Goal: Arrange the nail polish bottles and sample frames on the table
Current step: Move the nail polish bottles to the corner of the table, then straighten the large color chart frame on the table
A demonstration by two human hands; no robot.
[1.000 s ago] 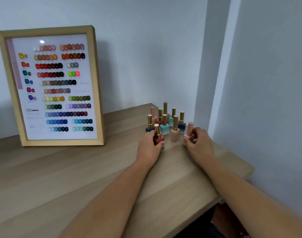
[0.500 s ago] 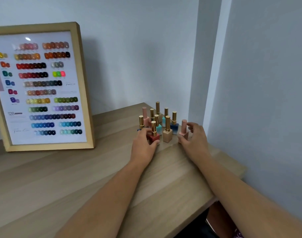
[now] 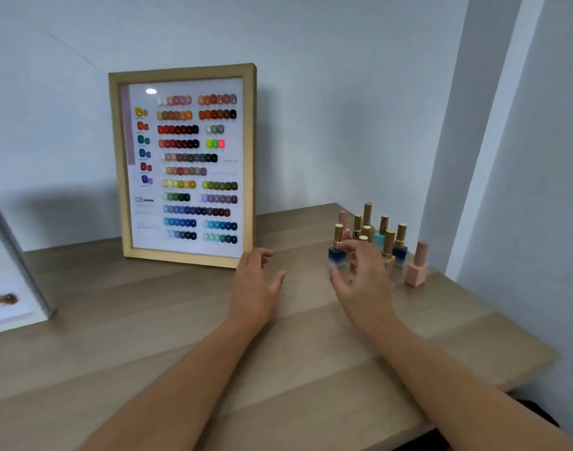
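**Layout, left to right.** At the left edge of the surface (image 3: pixel 181 336), a grey-edged sample frame (image 3: pixel 11 284) is seen only in part, leaning back. A wooden sample frame (image 3: pixel 120 164) with rows of colour swatches is stood upright against the wall, left of centre.

**Left hand.** The left hand (image 3: pixel 256 288) is held just off the lower right corner of the wooden frame. Its fingers are relaxed and nothing is gripped. Contact with the frame is not shown.

**Right hand.** The right hand (image 3: pixel 363 281) is blurred. Its fingers are spread in front of the bottles and no bottle is enclosed. Whether a fingertip touches the blue bottle (image 3: pixel 337 257) cannot be told.

**Bottles.** The nail polish bottles (image 3: pixel 381 237) are grouped upright in a tight cluster at the right rear of the surface. A pink bottle (image 3: pixel 417 271) is set just beside the cluster, on its right.

**Step in hand.** The bottle group is judged to be largely placed, and attention appears to be passing to the frames.

**Next move.** A grip on both side rails of the wooden frame is called for. The frame should be kept upright and its right edge kept apart from the blue bottle, as the narrow bottles are judged easy to topple.
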